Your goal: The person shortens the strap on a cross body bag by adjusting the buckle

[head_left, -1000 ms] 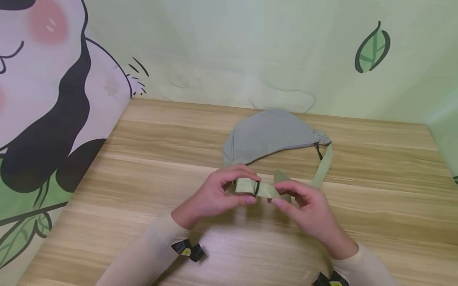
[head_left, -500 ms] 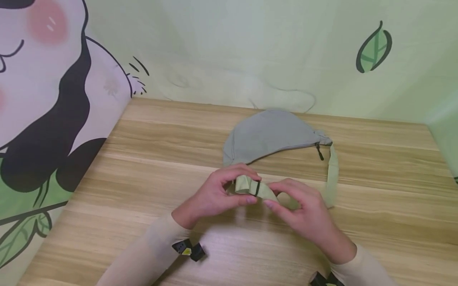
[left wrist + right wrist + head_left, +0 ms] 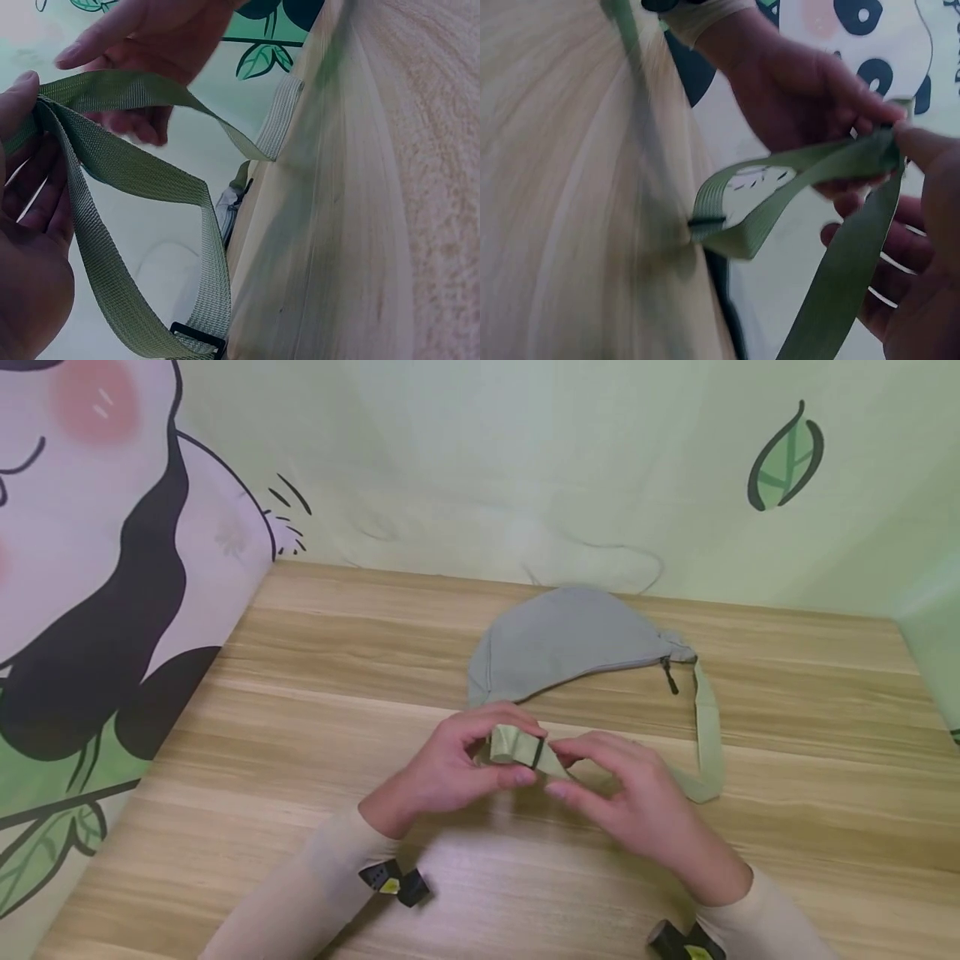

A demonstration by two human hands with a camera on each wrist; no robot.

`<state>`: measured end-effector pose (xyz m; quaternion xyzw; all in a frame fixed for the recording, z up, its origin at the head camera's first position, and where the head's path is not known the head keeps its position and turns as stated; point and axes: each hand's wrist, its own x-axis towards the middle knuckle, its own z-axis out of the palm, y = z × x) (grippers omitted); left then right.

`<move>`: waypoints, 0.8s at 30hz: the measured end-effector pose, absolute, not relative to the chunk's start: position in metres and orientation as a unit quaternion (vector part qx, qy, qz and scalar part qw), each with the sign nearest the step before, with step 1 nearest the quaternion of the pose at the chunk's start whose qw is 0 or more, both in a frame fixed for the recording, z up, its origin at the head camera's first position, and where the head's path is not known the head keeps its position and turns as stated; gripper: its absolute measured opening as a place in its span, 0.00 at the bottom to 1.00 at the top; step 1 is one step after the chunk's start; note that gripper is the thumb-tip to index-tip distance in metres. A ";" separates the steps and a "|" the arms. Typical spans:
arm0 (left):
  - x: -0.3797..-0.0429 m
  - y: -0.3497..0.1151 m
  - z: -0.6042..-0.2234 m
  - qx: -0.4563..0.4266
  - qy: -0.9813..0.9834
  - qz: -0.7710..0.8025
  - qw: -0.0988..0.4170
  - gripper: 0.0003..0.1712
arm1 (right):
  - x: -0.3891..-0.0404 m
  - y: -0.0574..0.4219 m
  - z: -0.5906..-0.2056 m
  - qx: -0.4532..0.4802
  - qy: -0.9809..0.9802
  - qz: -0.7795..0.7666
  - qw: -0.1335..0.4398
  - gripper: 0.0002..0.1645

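Note:
A grey waist bag [image 3: 570, 639] lies flat at the back of the table, its pale green webbing strap [image 3: 708, 735] looping forward from the right end. My left hand [image 3: 457, 760] pinches a folded part of this strap beside a black slider buckle [image 3: 538, 752], raised over the wood. Close by on the right, my right hand [image 3: 637, 793] has thumb and fingers spread, with the strap passing between them. In the left wrist view a black slider [image 3: 199, 340] sits on the hanging loop. Fingers partly hide the buckle in the left hand.
The wood-grain table [image 3: 337, 635] meets a pale green printed backdrop [image 3: 480, 468] behind the bag. A black zipper pull [image 3: 670, 677] hangs at the bag's right end. Small black cameras sit on both wrists.
My right hand has slid slightly left along the strap toward the buckle, its fingers loosening. The strap's right-hand run has swung outward and settled lower on the table. My left hand stays put.

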<state>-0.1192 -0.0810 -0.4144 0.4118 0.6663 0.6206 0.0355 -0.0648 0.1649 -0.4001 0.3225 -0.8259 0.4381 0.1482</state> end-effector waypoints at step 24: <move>-0.118 -0.082 -0.414 0.401 0.672 0.622 0.035 0.25 | -0.074 0.191 -0.417 0.330 -0.832 0.438 0.088 0.13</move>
